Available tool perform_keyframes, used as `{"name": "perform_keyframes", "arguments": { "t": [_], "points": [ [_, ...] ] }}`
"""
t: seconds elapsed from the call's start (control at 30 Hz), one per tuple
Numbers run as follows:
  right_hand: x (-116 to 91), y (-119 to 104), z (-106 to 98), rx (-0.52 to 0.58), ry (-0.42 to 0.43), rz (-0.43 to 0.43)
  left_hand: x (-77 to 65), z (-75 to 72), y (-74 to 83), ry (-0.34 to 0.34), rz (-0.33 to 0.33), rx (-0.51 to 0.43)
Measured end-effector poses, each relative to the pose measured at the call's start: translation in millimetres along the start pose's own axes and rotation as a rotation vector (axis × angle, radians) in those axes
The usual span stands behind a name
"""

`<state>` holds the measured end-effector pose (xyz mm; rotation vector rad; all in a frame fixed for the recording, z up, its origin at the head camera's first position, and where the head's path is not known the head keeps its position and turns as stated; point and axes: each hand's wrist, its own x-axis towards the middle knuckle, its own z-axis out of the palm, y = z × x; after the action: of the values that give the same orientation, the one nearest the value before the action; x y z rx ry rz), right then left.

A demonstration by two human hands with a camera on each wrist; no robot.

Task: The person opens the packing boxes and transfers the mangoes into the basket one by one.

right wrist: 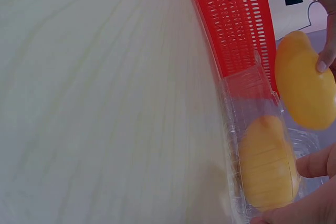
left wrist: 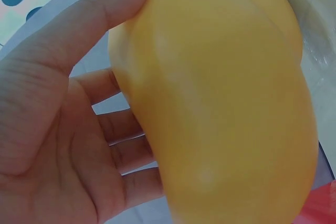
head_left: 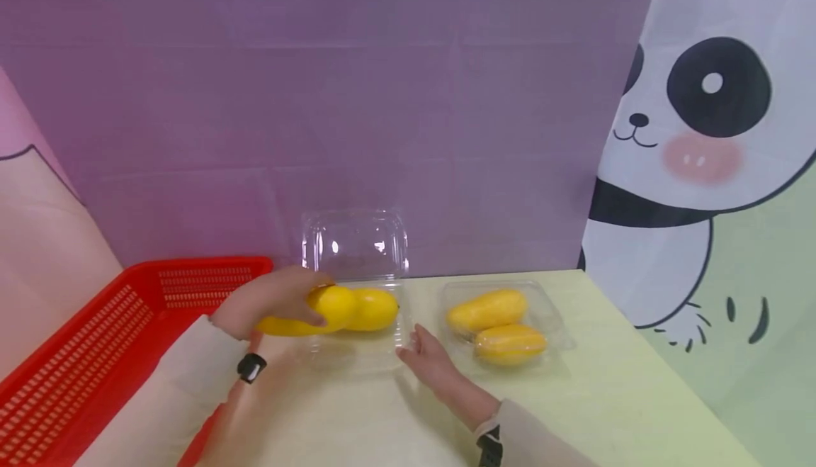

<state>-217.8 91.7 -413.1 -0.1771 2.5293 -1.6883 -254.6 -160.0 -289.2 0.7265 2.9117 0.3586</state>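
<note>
My left hand (head_left: 275, 300) grips a large yellow mango (head_left: 338, 305), thumb on one side and fingers on the other. The mango is held above the left side of an open clear plastic clamshell box (head_left: 360, 355). Inside that box lies another yellow mango (head_left: 377, 310); the right wrist view shows this mango (right wrist: 266, 163) through the box wall, apart from the held mango (right wrist: 304, 82). With its thumb and fingers, my right hand (head_left: 436, 364) holds the box's right edge. The box's lid (head_left: 353, 244) stands raised at the back.
A red plastic basket (head_left: 143, 304) stands at the left, its inside partly hidden by my left arm. To the right, another clear plastic box (head_left: 556, 336) holds two yellow mangoes (head_left: 487, 310). Behind the pale table (head_left: 357, 424) hangs a purple sheet (head_left: 357, 98).
</note>
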Motion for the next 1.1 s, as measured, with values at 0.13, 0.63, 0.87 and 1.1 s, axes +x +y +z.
{"name": "perform_keyframes", "arguments": {
  "t": [0.13, 0.63, 0.87, 1.1],
  "points": [
    [0.5, 0.1, 0.1, -0.004, 0.003, 0.001, -3.2, -4.4, -2.1, 0.011, -0.004, -0.016],
    [6.6, 1.2, -4.8, -0.003, 0.029, -0.036, -11.3, -19.0, -14.8, 0.044, -0.001, -0.017],
    [6.9, 1.6, -5.8, 0.013, 0.043, -0.032, -14.7, -21.9, -25.4, 0.065, 0.003, -0.053],
    [5.9, 0.8, -4.7, -0.005, 0.037, -0.028, -20.6, -26.7, -35.6, 0.065, 0.006, -0.068]
  ]
}}
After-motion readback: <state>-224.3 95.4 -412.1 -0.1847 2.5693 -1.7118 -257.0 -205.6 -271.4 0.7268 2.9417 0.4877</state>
